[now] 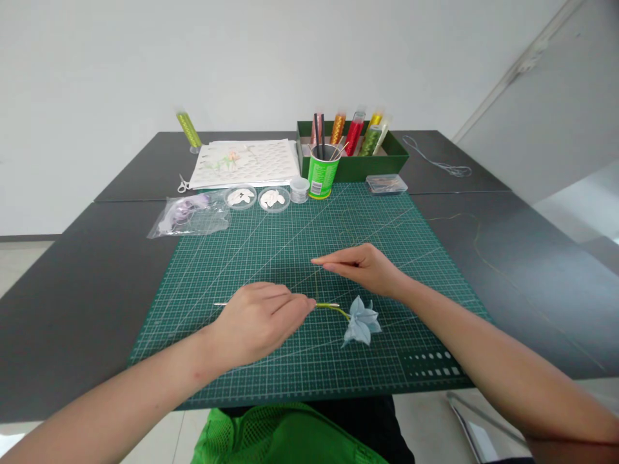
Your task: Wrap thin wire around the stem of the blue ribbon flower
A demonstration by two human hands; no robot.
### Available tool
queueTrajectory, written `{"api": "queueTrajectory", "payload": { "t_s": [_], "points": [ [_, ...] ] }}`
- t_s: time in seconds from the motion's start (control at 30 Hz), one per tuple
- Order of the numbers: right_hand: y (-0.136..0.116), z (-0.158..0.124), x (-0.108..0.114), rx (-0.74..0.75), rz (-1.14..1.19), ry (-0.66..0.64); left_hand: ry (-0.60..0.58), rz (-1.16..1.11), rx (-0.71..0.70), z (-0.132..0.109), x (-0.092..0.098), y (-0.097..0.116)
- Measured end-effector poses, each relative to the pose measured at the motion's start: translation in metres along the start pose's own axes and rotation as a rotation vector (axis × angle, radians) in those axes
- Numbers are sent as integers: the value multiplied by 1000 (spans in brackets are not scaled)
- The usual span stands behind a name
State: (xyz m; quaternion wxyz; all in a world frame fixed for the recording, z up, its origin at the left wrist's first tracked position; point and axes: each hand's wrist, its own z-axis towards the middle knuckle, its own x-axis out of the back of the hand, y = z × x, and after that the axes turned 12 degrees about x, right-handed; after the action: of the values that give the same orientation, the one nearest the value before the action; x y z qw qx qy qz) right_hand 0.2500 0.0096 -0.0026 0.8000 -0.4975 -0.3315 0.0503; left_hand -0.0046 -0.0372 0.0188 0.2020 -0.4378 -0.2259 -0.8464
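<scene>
Pinched in my left hand [264,322] is the thin stem [342,310] of a pale blue artificial flower [362,322]. The stem is wrapped in yellow-green near the fingertips, and its bare pale wire end [220,304] sticks out on the far side of the hand. The flower hangs to the right, just over the green cutting mat [203,283]. My right hand [365,267] is up above the stem with thumb and forefinger pressed together. A fine thread [316,283] runs from the stem up to those fingertips.
At the back, a green box [358,169] holds several thread spools, behind a green cup [322,179] of sticks. Left of them are two dishes of white pieces [274,199], paper sheets [246,164], a plastic bag [191,216] and scissors [183,185]. Loose thread [478,241] trails across the right.
</scene>
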Motion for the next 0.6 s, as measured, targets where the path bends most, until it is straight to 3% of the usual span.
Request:
{"api": "queueTrajectory", "payload": {
  "t_s": [0.43,0.6],
  "points": [
    [9,-4,-13,-63,185,-288,58,-106,133,-8,-2,-4],
    [8,-4,-13,-86,300,-305,145,-137,216,-4,-1,-2]
  ]
}}
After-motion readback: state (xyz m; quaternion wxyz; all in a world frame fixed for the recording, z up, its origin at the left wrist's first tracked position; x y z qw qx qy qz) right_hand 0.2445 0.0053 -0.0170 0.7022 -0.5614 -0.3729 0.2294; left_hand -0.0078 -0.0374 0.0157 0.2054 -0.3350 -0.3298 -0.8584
